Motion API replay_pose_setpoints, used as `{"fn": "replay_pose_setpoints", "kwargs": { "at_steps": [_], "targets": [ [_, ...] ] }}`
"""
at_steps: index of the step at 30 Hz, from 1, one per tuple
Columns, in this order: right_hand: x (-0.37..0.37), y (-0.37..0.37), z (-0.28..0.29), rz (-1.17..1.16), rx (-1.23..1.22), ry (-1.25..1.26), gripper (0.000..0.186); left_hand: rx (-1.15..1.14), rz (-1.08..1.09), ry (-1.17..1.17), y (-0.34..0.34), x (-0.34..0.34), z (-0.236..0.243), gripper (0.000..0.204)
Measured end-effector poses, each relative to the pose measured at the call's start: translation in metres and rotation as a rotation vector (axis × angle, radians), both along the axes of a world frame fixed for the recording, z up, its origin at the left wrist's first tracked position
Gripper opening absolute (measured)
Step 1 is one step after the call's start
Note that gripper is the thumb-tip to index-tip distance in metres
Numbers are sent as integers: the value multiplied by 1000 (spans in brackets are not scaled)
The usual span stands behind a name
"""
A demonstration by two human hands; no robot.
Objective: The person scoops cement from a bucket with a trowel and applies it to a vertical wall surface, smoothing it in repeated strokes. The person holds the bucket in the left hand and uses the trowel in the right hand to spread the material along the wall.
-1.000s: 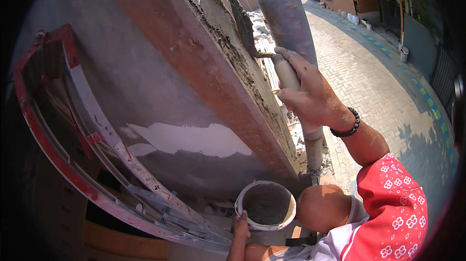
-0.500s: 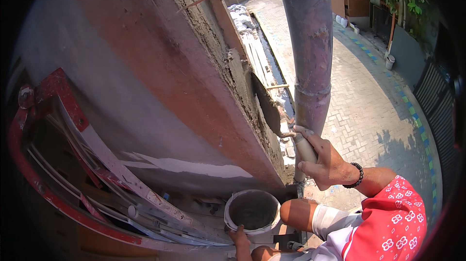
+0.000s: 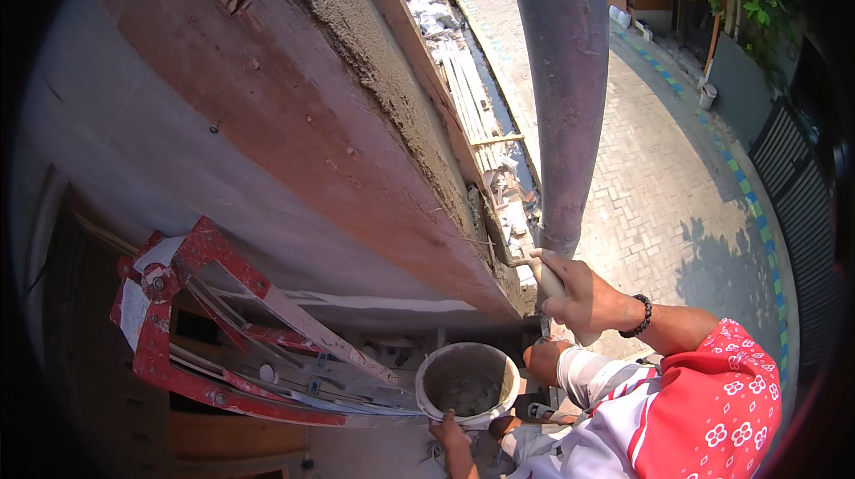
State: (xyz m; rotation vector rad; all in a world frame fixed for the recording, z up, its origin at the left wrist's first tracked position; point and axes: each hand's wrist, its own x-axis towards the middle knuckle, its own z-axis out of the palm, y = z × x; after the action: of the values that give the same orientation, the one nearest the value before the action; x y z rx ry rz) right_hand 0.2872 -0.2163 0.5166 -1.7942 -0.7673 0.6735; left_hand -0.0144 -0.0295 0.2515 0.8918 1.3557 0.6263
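My right hand (image 3: 588, 299), with a dark bead bracelet at the wrist, is wrapped round the pale handle of a trowel (image 3: 549, 281). The trowel's blade lies against the narrow edge of the wall, near its lower end, and is mostly out of sight. Rough grey mortar (image 3: 352, 56) coats that wall edge. Below, my left hand (image 3: 451, 433) grips the near rim of a pale bucket (image 3: 514, 385). Wet grey mortar (image 3: 468, 393) sits inside the bucket. The left fingers curl over the rim, the thumb side showing.
A thick grey pipe (image 3: 563, 96) stands upright just beyond the wall edge. At left is a red and silver folding ladder (image 3: 227, 252), paint-spattered. Far below lie a paved lane (image 3: 655, 185), a narrow drain (image 3: 481, 60) and stacked pale boards (image 3: 463, 92).
My right hand and the trowel have moved slightly left and lower along the wall edge. My left hand stays on the bucket rim. The whole view has shifted, showing more of the ladder.
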Motion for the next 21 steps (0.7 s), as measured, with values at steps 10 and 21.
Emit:
{"fn": "replay_pose_setpoints", "kwargs": {
  "at_steps": [10, 21],
  "targets": [
    [-9, -1, 76, 82, -217, -246, 73, -50, -16, -164, -22, -14, 94, 46],
    [-39, -43, 86, 32, 40, -49, 71, -33, -118, -6, -22, -3, 153, 45]
  ]
}}
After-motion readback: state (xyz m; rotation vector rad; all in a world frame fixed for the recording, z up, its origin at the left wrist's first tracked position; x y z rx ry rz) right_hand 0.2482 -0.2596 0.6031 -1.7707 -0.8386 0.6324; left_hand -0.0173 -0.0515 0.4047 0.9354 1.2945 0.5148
